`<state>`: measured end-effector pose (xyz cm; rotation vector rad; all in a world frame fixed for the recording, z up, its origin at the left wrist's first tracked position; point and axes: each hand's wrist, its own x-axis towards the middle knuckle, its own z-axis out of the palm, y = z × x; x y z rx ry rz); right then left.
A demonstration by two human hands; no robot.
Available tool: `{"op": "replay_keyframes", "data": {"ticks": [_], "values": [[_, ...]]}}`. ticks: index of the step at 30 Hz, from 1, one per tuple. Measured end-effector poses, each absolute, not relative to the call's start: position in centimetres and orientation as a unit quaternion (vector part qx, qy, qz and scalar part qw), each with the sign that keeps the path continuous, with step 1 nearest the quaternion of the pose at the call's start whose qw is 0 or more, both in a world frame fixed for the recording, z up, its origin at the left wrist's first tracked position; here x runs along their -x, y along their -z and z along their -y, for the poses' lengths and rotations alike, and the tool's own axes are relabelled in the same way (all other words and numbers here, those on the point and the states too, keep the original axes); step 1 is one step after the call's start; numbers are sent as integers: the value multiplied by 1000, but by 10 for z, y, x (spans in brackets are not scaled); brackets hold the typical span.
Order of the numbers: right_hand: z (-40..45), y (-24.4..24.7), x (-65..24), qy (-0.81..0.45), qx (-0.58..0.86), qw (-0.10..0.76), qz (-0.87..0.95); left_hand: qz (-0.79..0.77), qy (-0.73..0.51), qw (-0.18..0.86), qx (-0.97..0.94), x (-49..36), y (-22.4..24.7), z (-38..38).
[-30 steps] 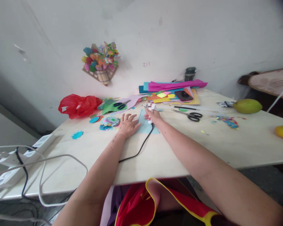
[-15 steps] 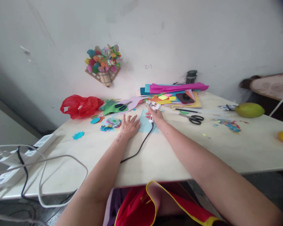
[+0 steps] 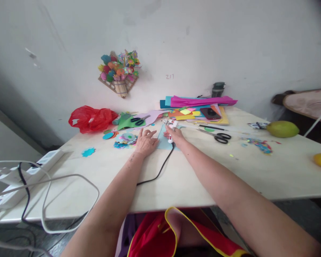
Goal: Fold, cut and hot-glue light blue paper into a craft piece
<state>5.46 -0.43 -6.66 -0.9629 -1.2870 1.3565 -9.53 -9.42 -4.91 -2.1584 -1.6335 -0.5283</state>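
Note:
My right hand [image 3: 176, 135] is closed around the handle of a white hot glue gun [image 3: 171, 124], whose nozzle points left. A black cord runs from the gun's handle down across the table. Beneath the gun lies a light blue sheet [image 3: 164, 142], partly covered by both hands. My left hand [image 3: 147, 141] rests on the sheet's left edge, palm down, fingers spread and holding nothing. Just left of it sits a pile of flower-shaped paper cut-outs [image 3: 125, 140].
Black-handled scissors [image 3: 221, 137] lie right of the gun; a second pair [image 3: 138, 121] rests on green paper. Coloured sheets [image 3: 203, 101] and a phone [image 3: 210, 113] are at the back. A red plastic bag [image 3: 92, 119], power strip [image 3: 46, 162] and loose cables occupy the left, a green-yellow fruit [image 3: 283, 129] the right.
The glue gun in my right hand has shifted slightly left and down, its nozzle end lower. My left hand stays at the sheet's edge, its fingers a little more bent.

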Motion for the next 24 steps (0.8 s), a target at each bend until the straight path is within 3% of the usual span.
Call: {"op": "replay_keyframes", "data": {"ticks": [5,17,24], "values": [[4,67,-56,-564,393,493,534,638,245,171,710,109,51,90],[3,67,-55,-565,391,497,530,707,246,162,643,108,56,88],[3,66,-55,-556,406,485,539,726,174,123,654,105,70,79]]}}
